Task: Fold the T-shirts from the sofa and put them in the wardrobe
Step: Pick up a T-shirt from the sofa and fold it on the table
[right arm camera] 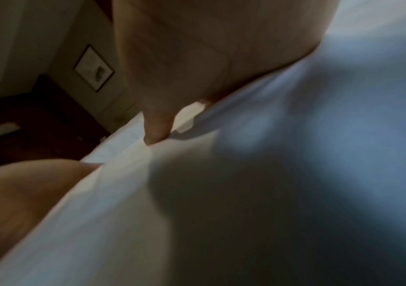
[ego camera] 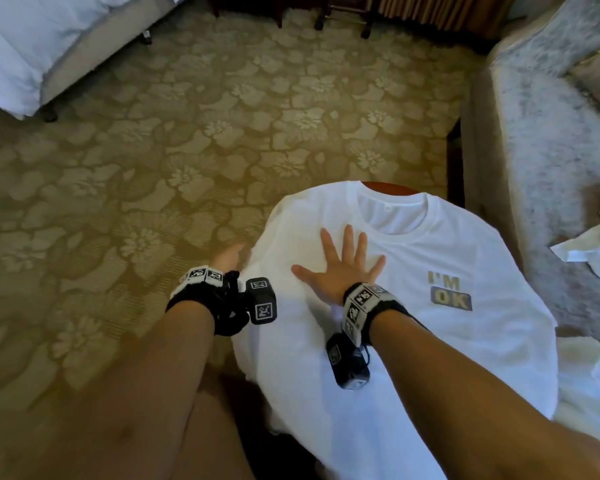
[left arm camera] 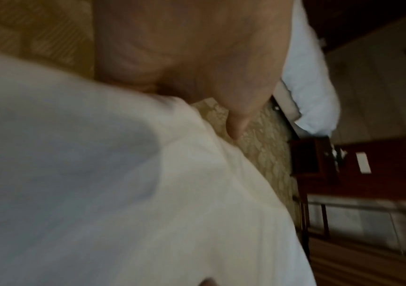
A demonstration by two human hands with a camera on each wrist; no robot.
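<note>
White T-shirt (ego camera: 430,306) with "I'M OK" print (ego camera: 451,295), laid face up over small round table (ego camera: 390,186), only a sliver of dark wooden rim showing past the collar; early stage of folding, by the look of it. Spread flat and smoothed, no fold yet visible; sleeves and hem draped over the table edge. Right hand (ego camera: 340,268) pressed palm down on the chest, fingers splayed wide, print just to its right, collar just beyond the fingertips. Left hand (ego camera: 227,259) at the shirt's left edge, beside the drooping shoulder; blurred in the head view, thumb (left arm camera: 237,125) touching cloth in the left wrist view, hold on the fabric impossible to tell. More white garments (ego camera: 589,251) well to the right of the right hand on grey sofa (ego camera: 548,140), apparently unfolded. Wardrobe not in view; folding and putting away judged still to do.
</note>
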